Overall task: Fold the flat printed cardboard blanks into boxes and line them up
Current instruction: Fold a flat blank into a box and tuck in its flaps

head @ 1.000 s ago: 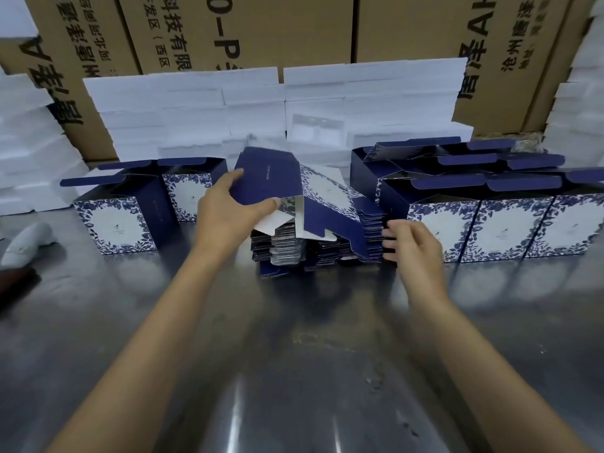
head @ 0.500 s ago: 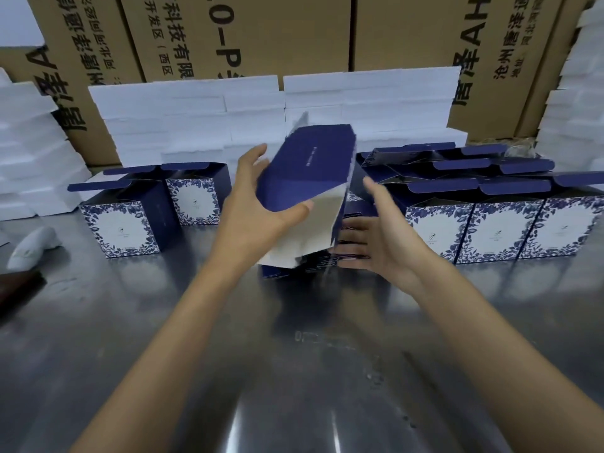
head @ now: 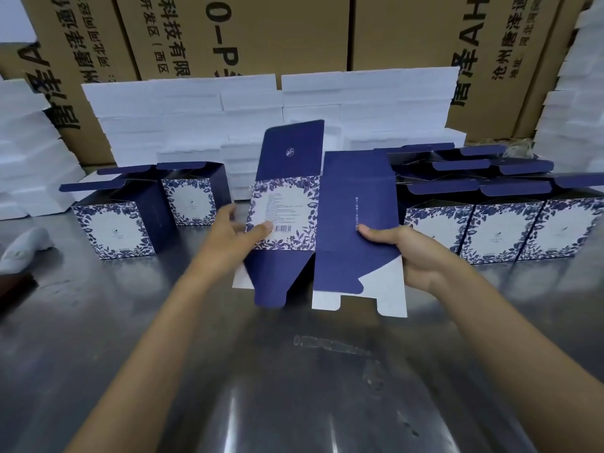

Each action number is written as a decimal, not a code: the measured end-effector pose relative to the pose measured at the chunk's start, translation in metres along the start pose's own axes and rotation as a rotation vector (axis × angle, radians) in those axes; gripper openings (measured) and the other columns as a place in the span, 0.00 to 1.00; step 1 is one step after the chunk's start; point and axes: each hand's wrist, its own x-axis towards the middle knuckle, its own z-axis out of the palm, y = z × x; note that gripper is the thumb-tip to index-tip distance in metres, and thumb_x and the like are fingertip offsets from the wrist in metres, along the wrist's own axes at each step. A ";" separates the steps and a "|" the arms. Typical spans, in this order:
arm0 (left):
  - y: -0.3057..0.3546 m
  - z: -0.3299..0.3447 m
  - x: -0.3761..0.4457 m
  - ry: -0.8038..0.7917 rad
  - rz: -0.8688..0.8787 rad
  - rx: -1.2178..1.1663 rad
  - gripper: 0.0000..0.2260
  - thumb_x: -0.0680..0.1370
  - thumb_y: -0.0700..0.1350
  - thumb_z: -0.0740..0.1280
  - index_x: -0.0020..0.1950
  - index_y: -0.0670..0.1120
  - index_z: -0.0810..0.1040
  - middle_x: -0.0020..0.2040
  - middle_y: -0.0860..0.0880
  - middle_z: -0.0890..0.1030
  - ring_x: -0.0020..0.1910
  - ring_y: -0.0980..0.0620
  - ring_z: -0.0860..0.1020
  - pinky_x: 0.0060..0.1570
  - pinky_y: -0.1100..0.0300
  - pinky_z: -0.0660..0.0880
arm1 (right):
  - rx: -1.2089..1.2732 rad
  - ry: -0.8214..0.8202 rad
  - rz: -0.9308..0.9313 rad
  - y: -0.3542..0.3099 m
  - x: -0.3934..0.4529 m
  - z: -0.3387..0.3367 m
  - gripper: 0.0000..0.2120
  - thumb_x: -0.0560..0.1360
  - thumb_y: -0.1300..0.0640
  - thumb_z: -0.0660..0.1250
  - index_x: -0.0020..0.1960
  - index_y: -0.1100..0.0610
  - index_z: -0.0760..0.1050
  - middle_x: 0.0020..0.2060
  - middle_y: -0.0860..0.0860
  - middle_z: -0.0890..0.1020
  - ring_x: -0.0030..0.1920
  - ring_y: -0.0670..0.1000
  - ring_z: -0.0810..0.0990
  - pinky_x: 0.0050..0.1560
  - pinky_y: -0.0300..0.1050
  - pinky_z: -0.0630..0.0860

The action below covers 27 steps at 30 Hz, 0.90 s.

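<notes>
I hold one navy cardboard blank (head: 346, 223) upright above the steel table, its floral panel with a barcode facing me and its flaps hanging down. My left hand (head: 233, 235) pinches the left edge, thumb on the floral panel. My right hand (head: 403, 248) grips the right edge, thumb on the plain navy panel. Two folded boxes (head: 114, 230) with open lids stand at the left. A row of folded boxes (head: 503, 228) stands at the right, with more behind. The blank hides the stack of flat blanks.
White foam slabs (head: 196, 125) are piled behind the boxes and at both sides, in front of large brown cartons (head: 235, 34). A white object (head: 24, 248) lies at the table's left edge. The steel table (head: 294, 371) stretches toward me.
The blank was lifted off the stack, turned and spread between both hands. My right hand left the stack's edge and took the blank's right side.
</notes>
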 end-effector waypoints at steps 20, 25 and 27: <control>-0.025 0.007 0.000 -0.132 -0.019 -0.332 0.09 0.83 0.52 0.64 0.61 0.55 0.79 0.51 0.58 0.86 0.48 0.57 0.85 0.36 0.65 0.79 | -0.056 0.040 -0.078 0.013 0.000 -0.017 0.09 0.82 0.57 0.65 0.57 0.56 0.83 0.54 0.53 0.87 0.50 0.52 0.87 0.42 0.44 0.83; -0.023 0.007 -0.003 -0.100 -0.077 -0.337 0.12 0.83 0.56 0.62 0.62 0.53 0.78 0.58 0.57 0.84 0.52 0.58 0.83 0.51 0.60 0.78 | -0.149 0.061 -0.156 0.015 0.000 -0.015 0.11 0.84 0.56 0.63 0.62 0.55 0.81 0.54 0.52 0.87 0.51 0.52 0.87 0.44 0.44 0.83; -0.024 0.007 -0.001 -0.042 -0.039 -0.301 0.10 0.84 0.55 0.60 0.58 0.54 0.78 0.51 0.59 0.85 0.48 0.59 0.84 0.45 0.64 0.79 | -0.158 0.038 -0.128 0.017 0.000 -0.013 0.10 0.83 0.55 0.64 0.60 0.54 0.82 0.55 0.54 0.87 0.52 0.54 0.87 0.44 0.45 0.83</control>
